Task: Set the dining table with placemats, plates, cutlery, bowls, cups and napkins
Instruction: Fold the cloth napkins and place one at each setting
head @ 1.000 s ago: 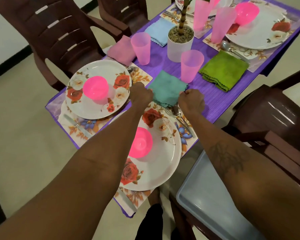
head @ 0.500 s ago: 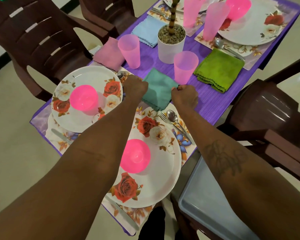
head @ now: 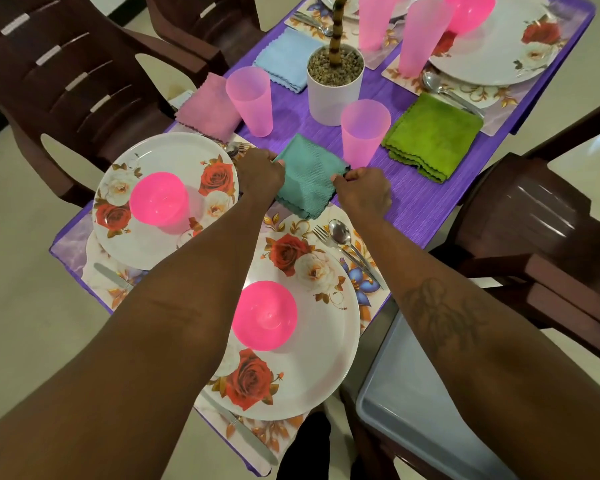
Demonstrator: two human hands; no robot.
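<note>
Teal folded cloth napkin (head: 307, 181) edged away from metal spoon (head: 340, 233). Left hand (head: 260, 174) and right hand (head: 362, 192) fingers pinch its corners; placement nearly done.

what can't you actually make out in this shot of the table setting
Head view: fingertips of the left hand and right hand on the teal napkin, hidden behind their knuckles.
Head view: cutlery beside the left plate, mostly behind the left hand.
Head view: the plant, its top cut off by the upper edge.
Head view: left side of the near plate, under the left forearm.
</note>
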